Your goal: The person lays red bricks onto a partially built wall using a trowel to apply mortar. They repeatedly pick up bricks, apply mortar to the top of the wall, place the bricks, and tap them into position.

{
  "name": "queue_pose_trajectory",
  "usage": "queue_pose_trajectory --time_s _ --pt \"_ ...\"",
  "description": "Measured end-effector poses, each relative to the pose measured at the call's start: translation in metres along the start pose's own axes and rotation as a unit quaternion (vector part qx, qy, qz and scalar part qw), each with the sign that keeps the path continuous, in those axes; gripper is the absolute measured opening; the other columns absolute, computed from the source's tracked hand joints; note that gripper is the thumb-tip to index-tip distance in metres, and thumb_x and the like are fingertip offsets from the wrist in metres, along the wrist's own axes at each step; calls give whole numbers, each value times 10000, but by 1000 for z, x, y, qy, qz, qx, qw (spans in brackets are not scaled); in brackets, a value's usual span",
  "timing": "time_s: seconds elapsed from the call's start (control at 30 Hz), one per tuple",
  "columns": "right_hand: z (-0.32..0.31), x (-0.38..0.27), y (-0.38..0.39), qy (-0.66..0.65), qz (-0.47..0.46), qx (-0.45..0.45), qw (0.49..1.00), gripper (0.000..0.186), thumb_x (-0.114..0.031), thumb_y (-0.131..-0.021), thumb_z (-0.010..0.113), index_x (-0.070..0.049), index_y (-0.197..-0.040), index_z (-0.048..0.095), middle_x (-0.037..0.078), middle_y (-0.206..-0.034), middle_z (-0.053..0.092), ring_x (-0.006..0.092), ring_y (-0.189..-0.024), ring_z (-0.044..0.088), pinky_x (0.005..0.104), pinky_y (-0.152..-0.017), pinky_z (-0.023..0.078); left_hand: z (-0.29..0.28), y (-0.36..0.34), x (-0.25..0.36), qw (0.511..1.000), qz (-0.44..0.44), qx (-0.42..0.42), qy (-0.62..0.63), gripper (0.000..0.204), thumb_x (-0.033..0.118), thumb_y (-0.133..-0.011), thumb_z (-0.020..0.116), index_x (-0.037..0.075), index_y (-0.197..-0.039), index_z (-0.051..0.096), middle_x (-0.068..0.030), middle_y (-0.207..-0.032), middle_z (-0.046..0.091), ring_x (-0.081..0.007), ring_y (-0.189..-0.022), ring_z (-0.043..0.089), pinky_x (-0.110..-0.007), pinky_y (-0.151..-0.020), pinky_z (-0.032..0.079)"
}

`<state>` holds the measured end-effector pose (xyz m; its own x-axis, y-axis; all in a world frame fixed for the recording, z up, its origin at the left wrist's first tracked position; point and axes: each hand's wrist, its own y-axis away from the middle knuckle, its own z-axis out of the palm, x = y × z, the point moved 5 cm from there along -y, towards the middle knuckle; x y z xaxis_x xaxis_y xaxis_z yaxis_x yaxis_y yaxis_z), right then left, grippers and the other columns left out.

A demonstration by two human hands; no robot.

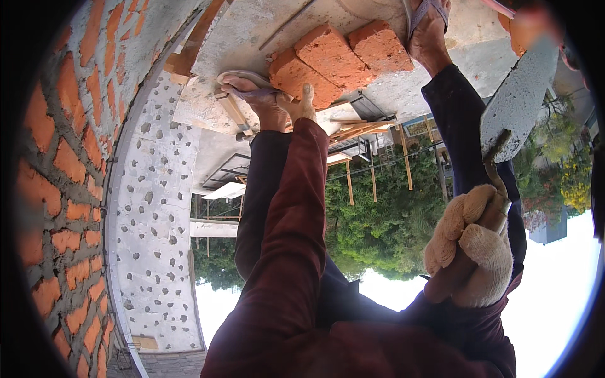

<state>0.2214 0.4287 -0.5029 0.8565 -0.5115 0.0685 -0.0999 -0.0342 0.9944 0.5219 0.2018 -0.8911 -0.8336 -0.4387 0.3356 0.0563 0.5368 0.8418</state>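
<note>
Brick wall: rough orange bricks in grey mortar (66, 239) fill the far left; a pale upright strip (112, 252) edges them, beside a whitish wall panel dotted with grey patches (154, 220).
Slab edge: a strapped sandal on the left foot (249, 88) stands on the grey concrete slab (252, 47), just beside the bricks; a thin brown rod (287, 24) lies beyond.
Left hand: the pale left hand (301, 106), below a dark red sleeve (283, 214), is at the near side of the leftmost orange-red brick (305, 75); I cannot tell whether it grips; the sleeve hides part of the dark trouser leg (258, 195).
Bricks: that brick lies against a middle orange brick (334, 53); a third orange brick (380, 47) sits right of it, near the right foot (430, 38).
Drop below: loose wooden planks (362, 130) and green trees (378, 220).
Right hand: the right hand in a cream knitted glove (472, 249) is closed round the wooden handle of a mortar-speckled grey metal trowel (520, 104); its raised blade blocks some background greenery.
</note>
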Motion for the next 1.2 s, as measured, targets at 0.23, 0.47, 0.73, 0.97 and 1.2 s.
queue_pose_trajectory --time_s 0.23,0.47,0.73,0.97,1.2 --pt "-8 4 -3 40 -9 40 998 336 -99 -738 755 -58 -993 541 180 -719 612 249 -521 630 339 -447 526 -35 -16 0 977 -180 -113 5 634 512 -947 755 191 -1426 492 -29 -1059 564 -149 -766 558 -479 -960 472" --pt "-2 9 -3 -23 1 -33 999 328 -74 -807 740 -48 -1034 505 142 -788 596 248 -574 653 391 -503 580 -27 11 31 968 -207 -119 -83 523 379 -939 803 123 -1341 588 -38 -1063 680 -125 -744 622 -281 -718 521" --pt "0 1 -8 84 -79 10 993 204 -92 -816 766 -19 -928 612 75 -849 654 180 -762 646 319 -681 515 13 99 130 982 -136 -125 -41 684 209 -889 833 42 -1457 492 -113 -1350 633 -255 -1205 648 -406 -985 559" --pt "-31 30 1 292 -134 -54 945 445 -299 -857 819 16 -1129 659 47 -930 647 120 -793 620 296 -706 539 -37 279 282 894 -260 -337 142 658 324 -1006 669 94 -1558 395 -123 -1511 537 -315 -1386 532 -482 -1167 438" --pt "9 16 168 139 -67 -286 946 323 -225 -912 808 -26 -1060 601 66 -979 653 176 -814 661 358 -741 611 -73 434 408 904 -109 -409 59 701 339 -985 673 6 -1535 396 -145 -1483 546 -281 -1367 543 -439 -1135 452"
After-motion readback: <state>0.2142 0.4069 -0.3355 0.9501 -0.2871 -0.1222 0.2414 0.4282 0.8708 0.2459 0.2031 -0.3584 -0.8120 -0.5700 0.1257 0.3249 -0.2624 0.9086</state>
